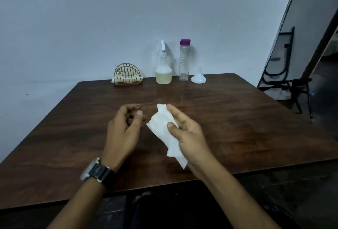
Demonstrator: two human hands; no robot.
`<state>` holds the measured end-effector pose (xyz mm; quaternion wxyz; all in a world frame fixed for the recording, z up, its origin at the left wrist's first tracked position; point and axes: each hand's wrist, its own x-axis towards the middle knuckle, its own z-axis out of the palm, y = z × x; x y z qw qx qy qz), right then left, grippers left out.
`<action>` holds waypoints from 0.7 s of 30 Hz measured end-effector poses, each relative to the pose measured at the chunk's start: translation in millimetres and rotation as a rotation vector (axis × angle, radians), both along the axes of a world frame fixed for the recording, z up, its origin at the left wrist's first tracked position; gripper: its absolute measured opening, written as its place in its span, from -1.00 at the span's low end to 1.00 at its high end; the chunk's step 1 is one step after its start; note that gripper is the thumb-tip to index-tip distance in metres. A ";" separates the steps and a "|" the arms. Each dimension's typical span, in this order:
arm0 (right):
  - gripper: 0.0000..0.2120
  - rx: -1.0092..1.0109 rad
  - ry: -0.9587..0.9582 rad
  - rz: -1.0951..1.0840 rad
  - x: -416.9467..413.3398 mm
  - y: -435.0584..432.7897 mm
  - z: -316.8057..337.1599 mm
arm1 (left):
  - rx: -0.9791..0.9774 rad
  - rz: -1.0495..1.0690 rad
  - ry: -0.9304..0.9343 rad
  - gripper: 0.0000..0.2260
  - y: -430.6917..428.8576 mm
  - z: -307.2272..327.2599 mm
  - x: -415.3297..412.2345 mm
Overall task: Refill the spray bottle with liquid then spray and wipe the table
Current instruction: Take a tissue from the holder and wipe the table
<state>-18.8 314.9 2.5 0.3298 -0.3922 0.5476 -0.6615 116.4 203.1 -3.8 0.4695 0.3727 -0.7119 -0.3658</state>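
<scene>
Head view: only one camera here, looking down over a dark wooden table (228, 119) toward a pale wall.

Right hand (186, 132): it's pinching a crumpled white tissue (162, 128) between thumb and fingers, holding it just above the tabletop.

Left hand (124, 128): it's hovering beside the tissue, fingers loosely curled, not gripping anything and not touching the paper.

Tissue axis: it's running diagonally, top end pointing away toward the wall, bottom end hanging down past the right wrist.

Spray bottle (163, 71): it's standing upright at the far edge, well apart from both hands, with pale yellowish liquid sitting in the lower part, so I'm guessing the refill is done.

Key relation: the stretch of table to wipe is lying directly under and ahead of the hands, and the right hand is the one carrying the tissue, so it's nearer to the job.

Neighbours: a clear bottle with a purple cap (183, 60) and a white funnel (198, 77) are sitting just right of the sprayer, a gold wire napkin holder (127, 73) to its left.

Writing: there's faint print on the clear bottle, too blurry to read. No brands I can make out.

Wrist: a dark watch (97, 171) is sitting on the left arm.
</scene>
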 end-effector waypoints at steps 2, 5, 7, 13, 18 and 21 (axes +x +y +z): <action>-0.48 -0.072 -0.139 -0.001 -10.5 13.5 10.8 | 0.015 -0.075 -0.013 -0.87 20.1 3.3 -8.5; -0.67 -0.105 -0.243 -0.005 -22.8 31.9 27.0 | 0.077 -0.189 0.054 -0.85 51.1 9.1 -23.5; -0.76 -0.132 -0.379 0.014 -27.2 39.7 31.3 | 0.190 -0.286 0.157 -0.80 72.3 13.2 -34.2; -0.74 -0.160 -0.658 0.002 -27.9 53.0 30.7 | 0.433 -0.222 0.538 -0.66 101.4 19.5 -62.9; -0.62 -0.207 -0.601 -0.003 -29.5 57.9 20.8 | 0.405 -0.127 0.589 -0.57 99.8 27.3 -63.3; -0.74 -0.215 -0.302 -0.074 -33.1 65.0 8.9 | 0.304 -0.122 0.541 -0.57 100.1 32.2 -60.1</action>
